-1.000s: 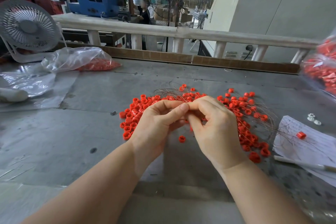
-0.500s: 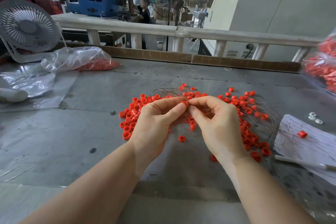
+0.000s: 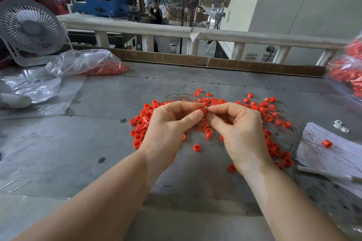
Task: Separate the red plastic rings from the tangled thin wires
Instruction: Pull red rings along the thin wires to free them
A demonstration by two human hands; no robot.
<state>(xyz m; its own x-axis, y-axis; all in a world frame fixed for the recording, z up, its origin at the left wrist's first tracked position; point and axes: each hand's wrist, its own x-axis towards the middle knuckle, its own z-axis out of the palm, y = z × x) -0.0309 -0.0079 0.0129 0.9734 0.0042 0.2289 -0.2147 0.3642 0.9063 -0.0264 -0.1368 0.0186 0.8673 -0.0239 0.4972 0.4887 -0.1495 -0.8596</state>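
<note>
Pinching one red ring (image 3: pixel 203 111) between thumb and forefinger, the left hand (image 3: pixel 168 129) meets the right hand (image 3: pixel 240 133) just above the pile; the right hand's thumb and forefinger are curled together at the ring's edge, seemingly nipping a thin wire there, though the strand itself is too fine to make out between the fingertips. Both hands hover over the middle of the grey table (image 3: pixel 94 143).

Under and around the two hands lies the heap of red rings (image 3: pixel 142 123), far too many and too overlapped to count exactly: several dozen, thickest to the left of the left hand and in a band running down the right side past the right wrist. Tangled thin wires (image 3: pixel 184 96) thread through the far and right parts of the heap. One loose ring (image 3: pixel 196 147) lies alone between the wrists, another (image 3: pixel 232 168) beside the right wrist.

To the right, one sheet of written paper (image 3: pixel 337 154) carries a single ring (image 3: pixel 326 143), with one pen (image 3: pixel 329 174) along its near edge and a few small clear parts (image 3: pixel 339 125) just beyond it. Two clear bags hold more red pieces: one bag (image 3: pixel 86 62) at far left, one (image 3: pixel 348 70) at the right edge. One white desk fan (image 3: pixel 29 29) stands at the far left corner.
</note>
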